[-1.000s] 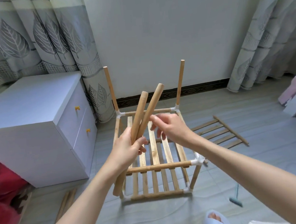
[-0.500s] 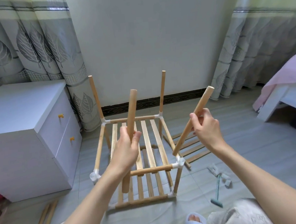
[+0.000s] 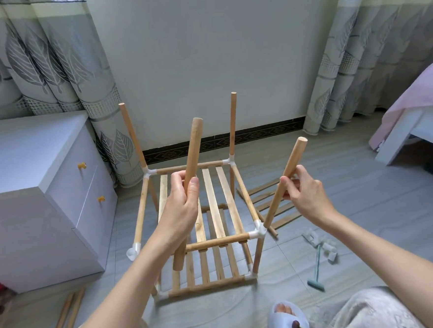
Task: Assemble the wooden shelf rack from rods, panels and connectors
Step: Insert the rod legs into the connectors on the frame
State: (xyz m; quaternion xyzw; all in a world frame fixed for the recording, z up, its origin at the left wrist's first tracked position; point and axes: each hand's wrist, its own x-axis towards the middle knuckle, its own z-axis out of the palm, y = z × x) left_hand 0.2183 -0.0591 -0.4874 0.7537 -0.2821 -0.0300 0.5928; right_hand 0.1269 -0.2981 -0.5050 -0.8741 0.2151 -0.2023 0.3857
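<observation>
Progress: half-built pale wooden rack frame with slatted shelves point(image 3: 215, 240) stands on the floor, two far uprights fitted, near corners bare. Right hand point(image 3: 306, 196) pinches a round wooden rod point(image 3: 283, 182), its lower end at the near-right white plastic connector point(image 3: 259, 231). Left hand point(image 3: 181, 207) grips a second wooden rod point(image 3: 193, 152). Spare slatted panel point(image 3: 269, 203) and loose white connectors point(image 3: 318, 243) lie on the right. No legible writing.

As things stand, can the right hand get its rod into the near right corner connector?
Probably yes: the right hand holds its rod tilted, lower end beside the near right connector, whose top looks unoccupied.
</observation>
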